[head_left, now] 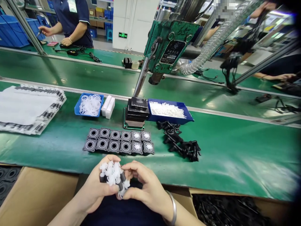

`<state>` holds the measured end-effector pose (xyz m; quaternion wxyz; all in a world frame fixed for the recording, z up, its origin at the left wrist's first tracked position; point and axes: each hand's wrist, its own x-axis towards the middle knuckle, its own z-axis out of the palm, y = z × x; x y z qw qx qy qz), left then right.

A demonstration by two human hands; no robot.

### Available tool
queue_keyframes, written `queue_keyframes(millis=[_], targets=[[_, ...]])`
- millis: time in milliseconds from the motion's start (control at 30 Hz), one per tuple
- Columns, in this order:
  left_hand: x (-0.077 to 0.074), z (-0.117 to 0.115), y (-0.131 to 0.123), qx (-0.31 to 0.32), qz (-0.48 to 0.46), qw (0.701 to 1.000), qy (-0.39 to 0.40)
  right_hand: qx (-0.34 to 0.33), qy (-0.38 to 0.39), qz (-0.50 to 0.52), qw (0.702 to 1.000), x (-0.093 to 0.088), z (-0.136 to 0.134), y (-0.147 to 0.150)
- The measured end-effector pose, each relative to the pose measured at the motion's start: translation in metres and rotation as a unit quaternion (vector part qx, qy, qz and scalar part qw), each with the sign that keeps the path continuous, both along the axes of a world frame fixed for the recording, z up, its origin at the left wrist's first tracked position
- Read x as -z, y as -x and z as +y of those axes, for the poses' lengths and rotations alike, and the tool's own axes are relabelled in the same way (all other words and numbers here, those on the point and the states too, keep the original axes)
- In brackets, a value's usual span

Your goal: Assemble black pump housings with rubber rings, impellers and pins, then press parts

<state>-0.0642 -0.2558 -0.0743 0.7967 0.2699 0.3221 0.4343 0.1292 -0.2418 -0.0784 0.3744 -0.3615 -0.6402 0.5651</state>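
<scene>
My left hand (97,188) is wrapped round a loose handful of white plastic impellers (113,171) with dark cylindrical shafts, held low at the table's front edge. Curled against the other side of the handful is my right hand (147,185), its thumb and fingertips on the impellers. Just beyond, two rows of black square pump housings (114,146) lie on the green table. The two columns at the right end have white finned impellers (137,146) in them; the others show dark round holes with pale rings.
Behind stands a green press (170,47) over a black fixture (137,110). A blue tray of white rings (75,110), white blocks (108,106) and a blue bin of white pins (190,118) flank it. Black plastic parts (181,141) lie right, stacked white sheets (21,106) left. Co-workers sit across.
</scene>
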Motion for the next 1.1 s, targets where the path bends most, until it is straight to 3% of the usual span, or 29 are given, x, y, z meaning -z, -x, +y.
queue_keyframes(millis=[167, 367, 567, 700, 933, 1100], targets=[[0.000, 0.003, -0.005, 0.015, -0.017, 1.000, 0.008, 0.023, 0.116, 0.072, 0.990, -0.002, -0.001, -0.001], [-0.001, 0.004, -0.005, -0.009, 0.010, 1.000, -0.022, 0.002, 0.151, 0.067, 0.986, -0.012, 0.008, -0.004], [-0.002, 0.001, 0.000, -0.059, 0.085, 0.993, -0.052, -0.037, 0.265, 0.167, 0.949, -0.010, 0.010, -0.001], [-0.006, 0.004, 0.000, -0.039, 0.047, 0.997, -0.042, -0.020, 0.279, 0.181, 0.943, -0.010, 0.010, 0.003], [-0.015, 0.004, -0.007, -0.117, 0.085, 0.987, -0.065, 0.020, 0.265, 0.175, 0.948, -0.016, 0.014, 0.010], [-0.010, 0.005, 0.001, -0.147, 0.054, 0.985, -0.076, 0.033, 0.220, 0.156, 0.962, -0.017, 0.020, 0.013]])
